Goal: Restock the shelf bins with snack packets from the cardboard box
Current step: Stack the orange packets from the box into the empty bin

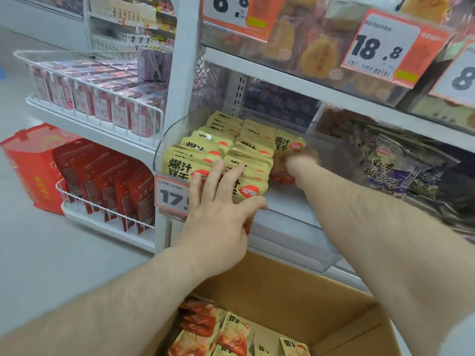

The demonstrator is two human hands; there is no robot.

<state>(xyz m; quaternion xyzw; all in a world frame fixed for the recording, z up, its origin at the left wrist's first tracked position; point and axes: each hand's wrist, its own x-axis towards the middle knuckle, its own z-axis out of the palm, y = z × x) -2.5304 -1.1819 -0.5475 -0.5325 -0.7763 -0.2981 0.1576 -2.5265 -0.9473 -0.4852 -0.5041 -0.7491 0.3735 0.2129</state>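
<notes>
Left hand (218,214) presses binned yellow packets (221,152); right hand (295,163) blurred, places packet (289,146).

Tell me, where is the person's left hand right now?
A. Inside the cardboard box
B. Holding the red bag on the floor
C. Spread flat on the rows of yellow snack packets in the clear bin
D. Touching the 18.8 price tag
C: the left hand lies with its fingers spread on the yellow snack packets in the clear bin, above the cardboard box.
</notes>
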